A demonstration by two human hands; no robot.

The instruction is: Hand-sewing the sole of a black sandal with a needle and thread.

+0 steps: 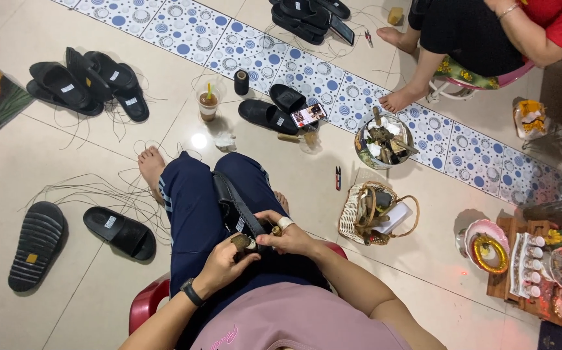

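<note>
On the person's lap lies 1 black sandal (pixel 237 206), gripped by 2 hands: the left hand (pixel 226 259) and the right hand (pixel 288 236).

On the floor, 1 pile of black sandals (pixel 86 83) lies upper left, its number hard to tell; 2 sandals (pixel 73 236) lie lower left, 2 more (pixel 274 107) lie by the phone, and 1 further pile (pixel 310 14) sits at the top edge.

There is 1 phone (pixel 308 115), 1 drink cup with a straw (pixel 208 104), 1 black thread spool (pixel 241 82), 1 metal bowl of tools (pixel 383 140), 1 woven basket (pixel 371 214), 1 small snipper (pixel 338 177) and 1 red stool (pixel 146 303).

1 other person (pixel 482 32) sits at the upper right.
</note>
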